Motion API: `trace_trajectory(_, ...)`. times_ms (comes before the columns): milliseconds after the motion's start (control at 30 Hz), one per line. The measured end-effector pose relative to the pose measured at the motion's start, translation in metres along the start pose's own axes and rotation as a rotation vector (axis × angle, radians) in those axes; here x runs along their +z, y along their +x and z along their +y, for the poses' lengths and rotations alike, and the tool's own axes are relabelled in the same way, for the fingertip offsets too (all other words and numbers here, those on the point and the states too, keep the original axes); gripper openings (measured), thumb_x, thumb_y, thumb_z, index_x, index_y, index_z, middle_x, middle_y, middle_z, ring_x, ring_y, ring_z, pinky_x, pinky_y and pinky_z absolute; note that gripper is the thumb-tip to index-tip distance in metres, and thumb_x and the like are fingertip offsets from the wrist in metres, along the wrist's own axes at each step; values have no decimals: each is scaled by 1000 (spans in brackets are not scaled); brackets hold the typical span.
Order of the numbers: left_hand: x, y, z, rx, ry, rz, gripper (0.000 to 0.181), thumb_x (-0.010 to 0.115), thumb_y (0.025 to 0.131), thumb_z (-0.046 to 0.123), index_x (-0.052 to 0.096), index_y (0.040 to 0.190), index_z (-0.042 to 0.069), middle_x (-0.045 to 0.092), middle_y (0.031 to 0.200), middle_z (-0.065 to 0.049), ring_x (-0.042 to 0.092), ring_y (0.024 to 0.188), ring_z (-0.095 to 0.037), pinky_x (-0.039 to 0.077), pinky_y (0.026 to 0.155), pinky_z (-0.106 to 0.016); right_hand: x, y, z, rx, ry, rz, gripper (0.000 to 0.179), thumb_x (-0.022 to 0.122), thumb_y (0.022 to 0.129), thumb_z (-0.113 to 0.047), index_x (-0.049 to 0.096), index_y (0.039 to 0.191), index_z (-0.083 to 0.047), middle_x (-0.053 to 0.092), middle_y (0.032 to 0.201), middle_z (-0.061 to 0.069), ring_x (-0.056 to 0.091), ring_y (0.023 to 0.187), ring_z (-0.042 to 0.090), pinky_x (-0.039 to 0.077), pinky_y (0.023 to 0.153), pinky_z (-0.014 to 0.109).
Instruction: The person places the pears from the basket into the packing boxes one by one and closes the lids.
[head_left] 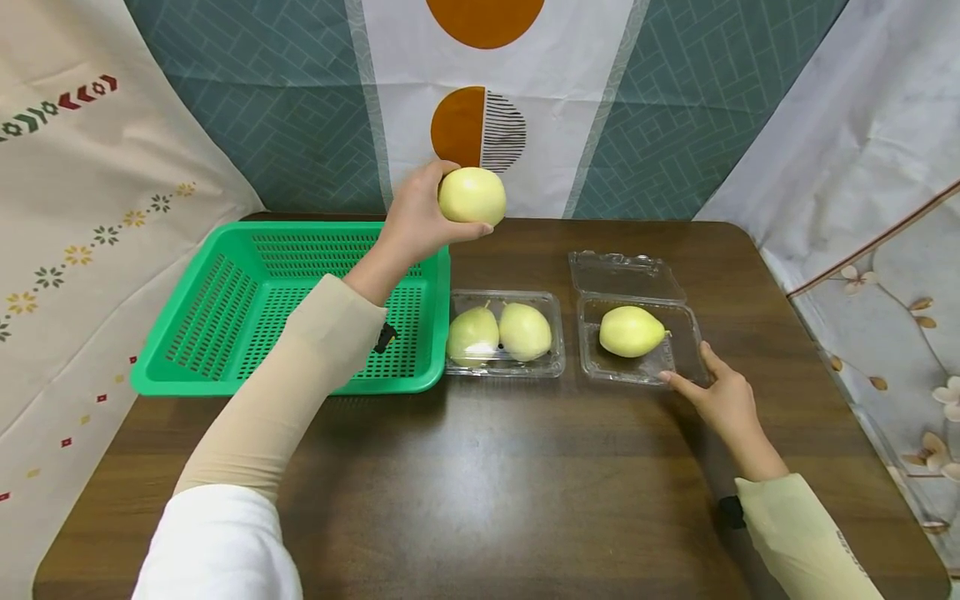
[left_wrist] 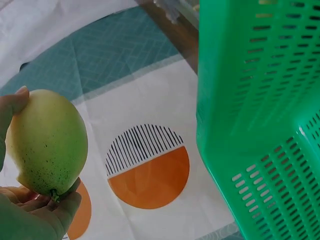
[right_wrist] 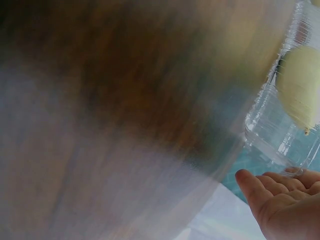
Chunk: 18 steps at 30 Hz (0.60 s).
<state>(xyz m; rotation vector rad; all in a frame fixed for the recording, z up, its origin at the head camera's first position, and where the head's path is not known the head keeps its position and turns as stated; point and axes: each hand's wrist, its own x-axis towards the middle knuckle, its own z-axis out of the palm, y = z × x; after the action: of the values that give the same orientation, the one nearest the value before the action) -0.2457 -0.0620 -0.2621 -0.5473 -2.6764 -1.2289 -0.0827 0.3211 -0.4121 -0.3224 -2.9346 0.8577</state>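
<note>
My left hand grips a pale yellow-green pear, raised in the air beyond the table's back edge. The left wrist view shows that pear between thumb and fingers, its stem end low. At the right, an open clear plastic container holds one pear lying on its side. My right hand is at that container's front right corner, thumb by the front edge and a finger by the right side. In the right wrist view, the fingers reach the container's edge without curling round it.
A green slotted basket stands on the left, partly behind my left forearm. Between it and the open container sits a lidded clear container with two pears inside. All stand on a brown wooden table; patterned cloth hangs behind.
</note>
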Motion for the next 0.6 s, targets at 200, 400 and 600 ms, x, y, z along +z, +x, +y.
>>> trace_trajectory(200,9,1,9,-2,7,-12,72,84,68,29,50,127,6,56,123,-9,51,110,-25,44,93,-38,0,1,-1,-7,4,3,87,68,86,-42,28,143,9,35,140,33,44,120,53,40,92,63)
trace_trajectory(400,19,-1,20,1,5,-51,75,84,68,31,48,129,7,54,126,-9,51,112,-25,45,93,-38,0,0,-1,-5,-1,6,86,68,86,-41,28,143,10,35,139,33,44,120,53,40,92,63)
trace_trajectory(600,30,-2,24,25,-1,-72,75,85,68,31,49,129,8,55,126,-8,50,113,-24,45,92,-37,-1,1,-1,-2,-4,-5,87,68,86,-42,27,144,9,33,141,32,43,121,53,39,94,63)
